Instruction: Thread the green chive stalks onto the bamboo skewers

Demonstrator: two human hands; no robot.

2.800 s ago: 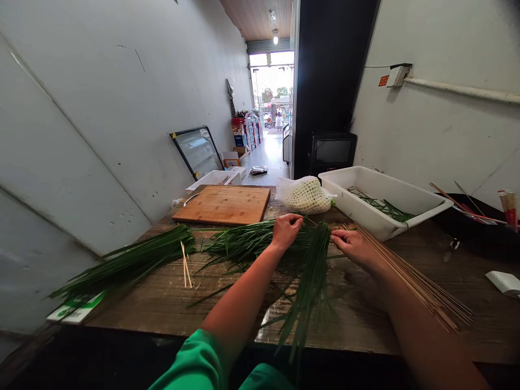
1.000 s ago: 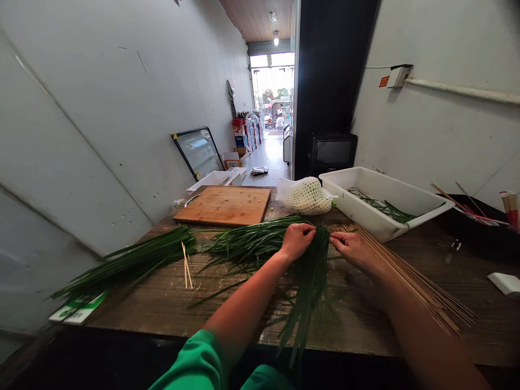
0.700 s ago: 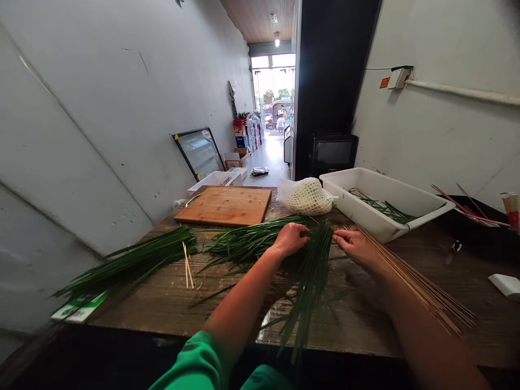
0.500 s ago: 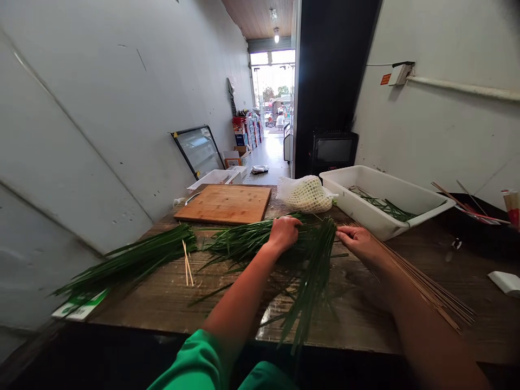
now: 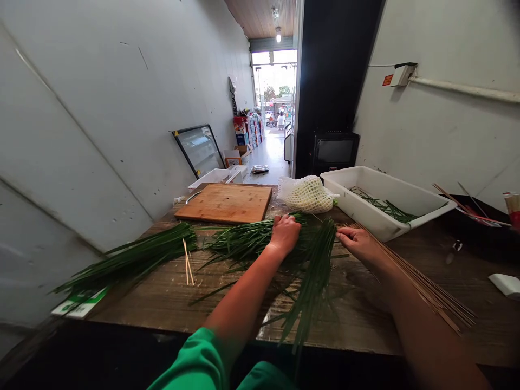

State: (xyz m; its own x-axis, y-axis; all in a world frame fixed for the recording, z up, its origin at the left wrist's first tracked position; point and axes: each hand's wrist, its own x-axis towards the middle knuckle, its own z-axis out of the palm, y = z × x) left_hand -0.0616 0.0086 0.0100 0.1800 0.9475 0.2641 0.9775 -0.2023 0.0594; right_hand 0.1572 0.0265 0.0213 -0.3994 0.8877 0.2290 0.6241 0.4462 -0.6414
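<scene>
My left hand (image 5: 285,234) is closed, its fingers curled into a pile of long green leaves (image 5: 244,238) in the middle of the table. My right hand (image 5: 357,242) pinches at the right side of the top of a leaf bundle (image 5: 314,276). A thin stick tip pokes out on the bundle's left, and the rest of the stick is hidden by leaves and fingers. The bundle's long ends fan toward me over the table's front edge. Beneath my right wrist lie several long thin sticks (image 5: 422,284).
Another leaf bunch (image 5: 130,257) lies at the left beside a few short sticks (image 5: 187,262). Behind are a wooden cutting board (image 5: 225,203), a foam-netted item (image 5: 306,195) and a white tub (image 5: 390,222) with leaf scraps. A dark container (image 5: 479,233) stands at the right.
My left hand has shifted very slightly to the right over the leaf pile. My right hand stays at the bundle's top. The view has moved a little.
</scene>
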